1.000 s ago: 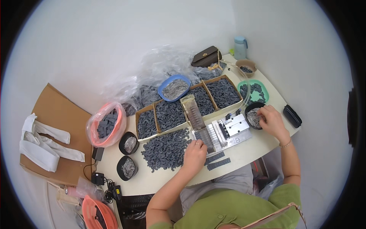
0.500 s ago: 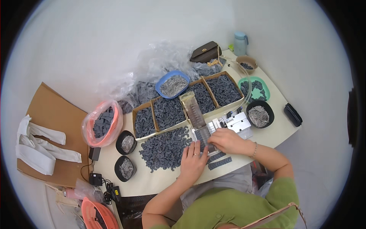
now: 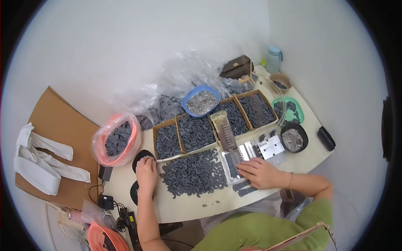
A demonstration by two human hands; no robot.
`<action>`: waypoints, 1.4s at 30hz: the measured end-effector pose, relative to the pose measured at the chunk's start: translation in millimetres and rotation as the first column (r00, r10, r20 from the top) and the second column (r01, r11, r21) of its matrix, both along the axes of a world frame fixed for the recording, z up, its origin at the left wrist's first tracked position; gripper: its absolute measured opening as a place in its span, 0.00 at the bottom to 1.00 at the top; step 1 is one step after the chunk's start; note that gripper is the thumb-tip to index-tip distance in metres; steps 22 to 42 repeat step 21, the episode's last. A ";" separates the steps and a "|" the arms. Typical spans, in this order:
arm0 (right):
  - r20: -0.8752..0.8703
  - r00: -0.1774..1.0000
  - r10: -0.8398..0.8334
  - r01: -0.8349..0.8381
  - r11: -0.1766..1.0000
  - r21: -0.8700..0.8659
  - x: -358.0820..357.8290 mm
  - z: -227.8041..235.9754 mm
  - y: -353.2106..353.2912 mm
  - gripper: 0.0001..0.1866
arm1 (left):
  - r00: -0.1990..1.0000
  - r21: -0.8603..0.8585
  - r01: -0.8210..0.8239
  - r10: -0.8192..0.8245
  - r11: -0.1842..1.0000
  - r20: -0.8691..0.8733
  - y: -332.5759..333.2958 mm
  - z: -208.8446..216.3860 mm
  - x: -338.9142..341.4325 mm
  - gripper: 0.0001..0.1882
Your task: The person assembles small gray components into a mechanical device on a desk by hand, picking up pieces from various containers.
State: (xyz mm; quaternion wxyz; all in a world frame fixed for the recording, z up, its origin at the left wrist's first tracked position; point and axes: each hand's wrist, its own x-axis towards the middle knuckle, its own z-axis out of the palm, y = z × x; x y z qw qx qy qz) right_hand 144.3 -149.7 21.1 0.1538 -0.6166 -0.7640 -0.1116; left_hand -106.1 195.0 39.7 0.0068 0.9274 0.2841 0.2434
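Note:
My left hand (image 3: 147, 172) is at the upper black bowl (image 3: 140, 156) on the left, its fingers bent together over the bowl, fingertips hidden. Part of a second black bowl (image 3: 134, 192) shows beside that wrist. My right hand (image 3: 258, 172) lies with outstretched fingers on the metal fixture (image 3: 228, 170), which carries rows of dark grey pieces. A clear ridged plastic cover (image 3: 225, 134) leans up from the fixture's far end. Right of it stands a silver metal block (image 3: 271, 146) with tubing. Linked grey strips (image 3: 245, 189) lie below my right hand.
A heap of small grey parts (image 3: 190, 173) spreads between my hands. Behind it stands a divided cardboard box (image 3: 167, 160) of similar parts, with a blue tray (image 3: 188, 109) of metal pins on top. At right are a black bowl (image 3: 305, 140) and a green tray (image 3: 300, 113).
My left hand has moved left from the fixture to the upper black bowl. My right hand has flattened on the fixture. The whole view has shifted slightly.

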 end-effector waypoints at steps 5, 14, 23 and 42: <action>-0.241 0.970 0.040 -0.006 0.990 0.140 37.6 20.7 49.5 0.18 | 0.962 -0.157 -0.123 0.078 0.980 -0.262 51.3 -13.0 -20.8 0.07; -0.174 0.879 -0.443 0.386 0.877 -0.285 132.3 62.3 241.6 0.11 | 0.980 -0.255 -0.160 0.124 0.954 -0.153 58.1 -9.1 -17.2 0.05; 0.140 0.845 -0.516 0.523 0.744 -0.416 138.0 43.8 278.0 0.19 | 0.971 -0.517 0.048 0.082 0.855 0.225 30.3 -12.3 -15.3 0.06; 0.140 0.845 -0.516 0.523 0.744 -0.416 138.0 43.8 278.0 0.19 | 0.971 -0.517 0.048 0.082 0.855 0.225 30.3 -12.3 -15.3 0.06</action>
